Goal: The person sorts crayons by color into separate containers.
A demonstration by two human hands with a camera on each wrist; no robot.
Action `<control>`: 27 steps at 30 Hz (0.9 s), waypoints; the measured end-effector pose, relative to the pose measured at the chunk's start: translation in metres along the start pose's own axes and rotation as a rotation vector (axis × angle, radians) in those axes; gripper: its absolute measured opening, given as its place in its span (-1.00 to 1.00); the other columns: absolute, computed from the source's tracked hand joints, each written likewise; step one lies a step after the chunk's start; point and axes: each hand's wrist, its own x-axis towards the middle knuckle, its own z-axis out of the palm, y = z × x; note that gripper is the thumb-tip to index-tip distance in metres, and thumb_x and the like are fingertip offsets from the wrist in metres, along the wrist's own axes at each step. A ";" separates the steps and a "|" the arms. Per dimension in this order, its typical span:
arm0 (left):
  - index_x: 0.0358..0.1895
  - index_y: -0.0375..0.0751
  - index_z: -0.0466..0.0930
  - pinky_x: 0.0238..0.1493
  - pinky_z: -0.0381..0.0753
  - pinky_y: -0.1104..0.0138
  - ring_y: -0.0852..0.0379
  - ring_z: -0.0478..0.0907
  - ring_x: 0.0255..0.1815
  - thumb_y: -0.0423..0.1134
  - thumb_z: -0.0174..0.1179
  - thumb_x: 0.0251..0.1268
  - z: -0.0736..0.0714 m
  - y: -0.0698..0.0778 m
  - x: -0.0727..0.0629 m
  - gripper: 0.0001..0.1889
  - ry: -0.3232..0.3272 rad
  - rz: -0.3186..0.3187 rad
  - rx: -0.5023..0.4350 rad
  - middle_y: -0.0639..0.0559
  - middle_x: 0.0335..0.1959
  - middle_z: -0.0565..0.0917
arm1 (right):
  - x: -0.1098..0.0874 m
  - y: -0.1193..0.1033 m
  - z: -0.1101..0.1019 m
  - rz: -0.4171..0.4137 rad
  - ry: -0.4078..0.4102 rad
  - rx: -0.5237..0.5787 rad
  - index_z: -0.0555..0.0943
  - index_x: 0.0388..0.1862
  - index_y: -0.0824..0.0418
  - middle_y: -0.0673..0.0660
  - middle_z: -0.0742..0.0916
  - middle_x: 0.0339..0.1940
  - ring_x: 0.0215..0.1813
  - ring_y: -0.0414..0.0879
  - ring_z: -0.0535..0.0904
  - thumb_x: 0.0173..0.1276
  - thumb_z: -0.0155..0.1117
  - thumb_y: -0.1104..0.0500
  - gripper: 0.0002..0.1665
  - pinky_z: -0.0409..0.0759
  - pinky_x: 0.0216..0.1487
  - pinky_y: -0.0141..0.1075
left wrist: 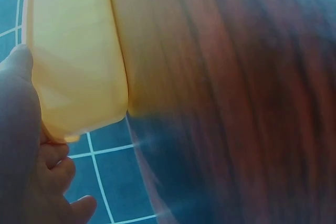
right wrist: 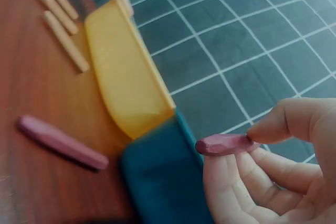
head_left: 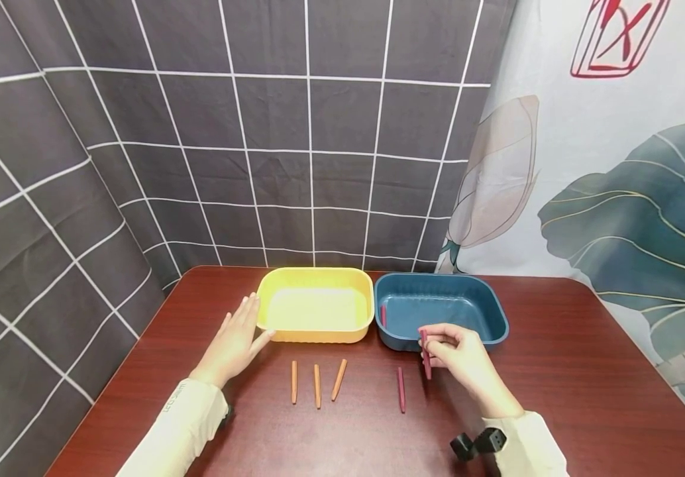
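My right hand (head_left: 452, 348) pinches a dark red crayon (head_left: 426, 355) between thumb and fingers, at the front rim of the blue basin (head_left: 500, 328). In the right wrist view the held crayon (right wrist: 226, 144) shows a faceted side. One red crayon (head_left: 383, 315) is inside the blue basin at its left end. Another red crayon (head_left: 401, 389) lies on the table, left of the right hand. My left hand (head_left: 232, 341) rests against the left front corner of the yellow basin (head_left: 318, 336), fingers extended along its side and thumb at the front.
Three orange crayons, the left one (head_left: 294, 382), the middle one (head_left: 317, 386) and the right one (head_left: 339, 379), lie before the yellow basin. Both basins stand side by side near the back of the brown table (head_left: 342, 437). A grey checked cloth (head_left: 271, 185) hangs behind.
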 end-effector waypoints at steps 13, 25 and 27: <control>0.57 -0.50 0.00 0.51 0.06 -0.24 -0.29 0.01 0.61 0.10 0.08 0.53 0.001 -0.001 0.000 -0.14 -0.004 -0.003 0.005 -0.36 0.59 0.10 | 0.039 -0.008 -0.005 -0.019 -0.009 0.082 0.51 0.24 0.59 0.37 0.74 0.02 -0.10 -0.08 0.75 0.50 0.21 0.28 -0.54 0.74 -0.10 -0.30; 0.56 -0.52 0.01 0.49 0.08 -0.25 -0.30 0.04 0.60 0.08 0.09 0.54 0.001 0.000 0.000 -0.15 0.009 0.009 0.008 -0.38 0.58 0.11 | 0.079 -0.004 0.009 0.022 0.059 -0.070 0.59 0.17 0.52 0.40 0.75 -0.09 -0.32 -0.20 0.70 0.45 0.19 0.30 -0.60 0.76 -0.14 -0.26; 0.56 -0.52 0.01 0.50 0.08 -0.24 -0.30 0.03 0.60 0.08 0.09 0.54 0.001 -0.001 0.000 -0.15 0.008 0.008 0.007 -0.38 0.58 0.11 | 0.084 -0.002 0.011 0.026 0.053 -0.097 0.60 0.15 0.52 0.41 0.75 -0.11 -0.35 -0.19 0.70 0.43 0.17 0.31 -0.61 0.76 -0.14 -0.22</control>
